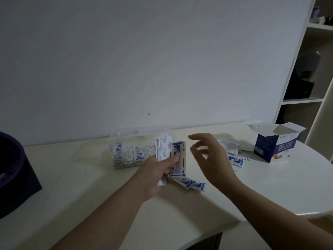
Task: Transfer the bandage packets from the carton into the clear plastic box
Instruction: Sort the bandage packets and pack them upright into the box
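A clear plastic box (115, 139) stands against the wall, holding rows of blue-and-white bandage packets (129, 154). My left hand (158, 174) grips a stack of packets (177, 159) upright just right of the box. Empty, my right hand (209, 156) hovers beside the stack with its fingers spread and relaxed. Loose packets lie under the stack (192, 184) and in a pile (232, 152) behind my right hand. The blue carton (272, 147) stands open at the right.
A white table (270, 192) with a curved right edge bears everything. A dark purple object (12, 170) sits at the left edge. A white shelf unit (310, 69) rises at the far right.
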A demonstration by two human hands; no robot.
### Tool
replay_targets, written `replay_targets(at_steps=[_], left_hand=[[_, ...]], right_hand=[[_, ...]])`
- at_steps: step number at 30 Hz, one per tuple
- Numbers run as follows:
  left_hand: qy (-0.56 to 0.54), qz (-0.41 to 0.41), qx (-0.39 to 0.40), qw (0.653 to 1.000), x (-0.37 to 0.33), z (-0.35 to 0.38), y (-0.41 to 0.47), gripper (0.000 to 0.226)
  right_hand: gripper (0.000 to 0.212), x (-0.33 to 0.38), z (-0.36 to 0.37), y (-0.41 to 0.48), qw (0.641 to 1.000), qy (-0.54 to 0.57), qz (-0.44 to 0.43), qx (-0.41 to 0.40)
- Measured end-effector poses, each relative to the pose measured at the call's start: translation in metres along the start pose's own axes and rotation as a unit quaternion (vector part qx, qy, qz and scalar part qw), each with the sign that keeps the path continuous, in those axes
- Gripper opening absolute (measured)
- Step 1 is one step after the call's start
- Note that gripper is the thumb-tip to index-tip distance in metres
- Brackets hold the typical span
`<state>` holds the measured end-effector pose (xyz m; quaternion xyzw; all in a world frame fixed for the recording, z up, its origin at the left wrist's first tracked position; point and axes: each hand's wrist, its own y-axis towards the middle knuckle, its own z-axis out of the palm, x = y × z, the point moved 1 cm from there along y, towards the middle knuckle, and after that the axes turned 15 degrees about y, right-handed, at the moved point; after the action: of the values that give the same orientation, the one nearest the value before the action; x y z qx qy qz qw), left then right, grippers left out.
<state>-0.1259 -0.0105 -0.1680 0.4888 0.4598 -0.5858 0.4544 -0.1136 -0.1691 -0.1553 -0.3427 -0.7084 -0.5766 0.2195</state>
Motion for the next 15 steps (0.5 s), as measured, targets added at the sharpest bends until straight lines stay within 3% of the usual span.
replay_targets(at_steps=[2,4,7,10,13,15], left_hand=[[0.003,0.010,-0.027,1.000,0.002,-0.001,0.001,0.004],[0.018,0.012,-0.033,0.999,0.004,-0.001,0.000,0.003],[0.052,0.024,-0.073,0.996,0.003,0.001,0.001,0.001],[0.076,0.048,-0.152,0.984,0.001,-0.005,0.009,0.010],[-0.006,0.051,-0.132,0.990,-0.002,-0.010,0.009,0.019],[-0.050,0.038,-0.102,0.993,-0.003,-0.010,0.007,0.022]], right_hand=[[0.024,0.004,0.002,0.000,0.977,0.131,0.165,0.020],[0.029,0.002,0.007,-0.002,0.958,0.136,0.238,0.087],[0.013,-0.003,0.015,-0.005,0.962,0.098,0.227,0.113],[0.016,-0.006,0.013,-0.006,0.968,0.003,0.207,0.142],[0.025,-0.016,0.013,-0.013,0.949,-0.168,0.157,0.217],[0.030,-0.020,0.010,-0.014,0.946,-0.219,0.128,0.200]])
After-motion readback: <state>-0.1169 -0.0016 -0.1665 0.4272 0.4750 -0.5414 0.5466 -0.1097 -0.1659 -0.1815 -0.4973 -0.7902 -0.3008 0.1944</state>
